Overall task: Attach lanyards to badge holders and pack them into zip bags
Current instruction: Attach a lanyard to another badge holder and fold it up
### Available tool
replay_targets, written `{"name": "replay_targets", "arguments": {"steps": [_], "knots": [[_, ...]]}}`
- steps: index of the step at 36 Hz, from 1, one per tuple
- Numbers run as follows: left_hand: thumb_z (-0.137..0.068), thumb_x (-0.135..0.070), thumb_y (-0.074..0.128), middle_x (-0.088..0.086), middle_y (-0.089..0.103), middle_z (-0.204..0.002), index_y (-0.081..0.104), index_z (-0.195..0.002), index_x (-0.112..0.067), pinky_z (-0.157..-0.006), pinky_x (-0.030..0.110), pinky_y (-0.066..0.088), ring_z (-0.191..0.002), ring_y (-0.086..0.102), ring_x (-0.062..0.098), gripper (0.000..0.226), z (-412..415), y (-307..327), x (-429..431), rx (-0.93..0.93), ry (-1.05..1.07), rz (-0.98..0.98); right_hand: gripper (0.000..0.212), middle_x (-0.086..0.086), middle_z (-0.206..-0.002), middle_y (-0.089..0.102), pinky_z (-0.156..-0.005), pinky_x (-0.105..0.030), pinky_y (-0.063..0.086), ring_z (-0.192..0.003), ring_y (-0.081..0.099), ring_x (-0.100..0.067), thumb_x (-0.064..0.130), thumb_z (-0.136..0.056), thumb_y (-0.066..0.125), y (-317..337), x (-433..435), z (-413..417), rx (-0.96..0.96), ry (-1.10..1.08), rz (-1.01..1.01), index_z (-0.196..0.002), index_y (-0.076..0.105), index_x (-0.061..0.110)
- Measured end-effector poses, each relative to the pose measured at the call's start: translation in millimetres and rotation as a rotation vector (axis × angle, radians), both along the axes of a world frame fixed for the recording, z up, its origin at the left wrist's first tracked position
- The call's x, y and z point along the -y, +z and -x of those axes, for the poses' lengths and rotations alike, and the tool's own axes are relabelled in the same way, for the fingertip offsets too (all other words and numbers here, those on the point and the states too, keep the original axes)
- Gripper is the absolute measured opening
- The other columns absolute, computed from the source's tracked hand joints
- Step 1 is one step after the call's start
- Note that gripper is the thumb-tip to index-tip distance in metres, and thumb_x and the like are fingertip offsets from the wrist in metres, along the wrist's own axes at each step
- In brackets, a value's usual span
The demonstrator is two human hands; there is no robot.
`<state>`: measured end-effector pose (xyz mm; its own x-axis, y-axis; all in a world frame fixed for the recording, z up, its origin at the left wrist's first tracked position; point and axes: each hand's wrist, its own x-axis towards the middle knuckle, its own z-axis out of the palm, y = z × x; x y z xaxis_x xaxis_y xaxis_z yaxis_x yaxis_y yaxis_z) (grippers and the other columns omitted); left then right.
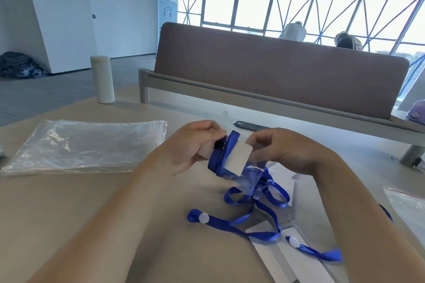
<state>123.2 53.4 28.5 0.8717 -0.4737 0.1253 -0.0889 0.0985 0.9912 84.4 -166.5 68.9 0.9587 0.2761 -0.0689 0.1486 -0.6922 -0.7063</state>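
Now you are pinching the black clip (219, 145) between the fingertips of your left hand (190, 147), while your right hand (278, 148) is gripping the right corner of the holder (234, 158), fingers curled round its white card. Both hands are holding the holder tilted above the table (115, 213), mid-scene, with the clip touching its upper left edge. You seem to be working on the attaching step; whether the clip is already through the holder's slot, I cannot tell. The lanyard (264, 235) is trailing down to the near right, lying in loose loops on the table. Next you are probably needing to seat the clip firmly, gather the ribbon, then reach left for a bag (80, 145) from the stack lying there.
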Motion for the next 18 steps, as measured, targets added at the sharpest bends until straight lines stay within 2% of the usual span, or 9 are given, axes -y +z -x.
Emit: {"name": "replay_targets", "arguments": {"steps": [2,5,9,11,13,15,18], "knots": [[-0.098,-0.014,0.058,-0.002,0.060,-0.073,0.058,-0.084,-0.012,-0.064,0.025,0.044,-0.068,0.055,0.012,0.014,1,-1,2,0.044,-0.019,-0.073,0.014,0.009,-0.096,0.074,-0.075,-0.021,0.057,-0.089,0.069,-0.013,0.014,-0.088,0.070,0,3,-1,-0.016,-0.001,-0.002,-0.098,0.072,0.024],[-0.098,-0.016,0.059,-0.005,0.062,-0.072,0.060,-0.080,-0.016,-0.062,0.020,0.043,-0.066,0.055,0.008,0.018,2,-4,5,0.123,-0.048,-0.210,0.015,0.014,-0.090,0.074,-0.068,-0.013,0.054,-0.086,0.070,-0.008,0.012,-0.090,0.067,0,-1,-1,0.004,0.006,0.032,-0.091,0.072,0.026],[-0.099,-0.022,0.059,-0.011,0.066,-0.071,0.061,-0.079,-0.023,-0.072,0.029,0.047,-0.067,0.058,0.007,0.019,1,-8,8,0.197,-0.038,-0.367,0.012,0.013,-0.085,0.075,-0.067,-0.014,0.054,-0.079,0.071,-0.008,0.014,-0.087,0.070,1,-8,-4,0.029,0.001,0.115,-0.089,0.071,0.026],[-0.099,-0.024,0.059,-0.007,0.064,-0.073,0.060,-0.077,-0.030,-0.073,0.033,0.047,-0.068,0.057,0.009,0.023,1,-9,10,0.228,-0.028,-0.397,0.012,0.010,-0.085,0.074,-0.067,-0.014,0.053,-0.076,0.071,-0.009,0.013,-0.087,0.070,1,-10,-5,0.061,-0.015,0.160,-0.088,0.070,0.025],[-0.098,-0.025,0.060,-0.003,0.062,-0.075,0.059,-0.073,-0.034,-0.072,0.032,0.048,-0.068,0.057,0.010,0.027,0,-9,10,0.254,-0.010,-0.421,0.009,0.008,-0.090,0.073,-0.068,-0.015,0.053,-0.078,0.070,-0.009,0.014,-0.089,0.068,2,-13,-6,0.105,-0.035,0.182,-0.093,0.069,0.022],[-0.098,-0.024,0.061,-0.008,0.063,-0.073,0.058,-0.075,-0.033,-0.070,0.030,0.050,-0.068,0.059,0.008,0.025,0,-9,10,0.275,0.012,-0.441,0.008,0.008,-0.093,0.071,-0.069,-0.015,0.053,-0.080,0.069,-0.010,0.016,-0.091,0.067,3,-16,-7,0.173,-0.061,0.211,-0.097,0.068,0.022],[-0.098,-0.026,0.060,-0.007,0.069,-0.083,0.058,-0.081,-0.031,-0.071,0.028,0.053,-0.079,0.065,0.012,0.018,0,-9,13,0.315,0.061,-0.490,0.008,0.009,-0.090,0.068,-0.066,-0.012,0.049,-0.077,0.066,-0.008,0.017,-0.093,0.066,6,-20,-8,0.271,-0.099,0.238,-0.094,0.065,0.025]]}}
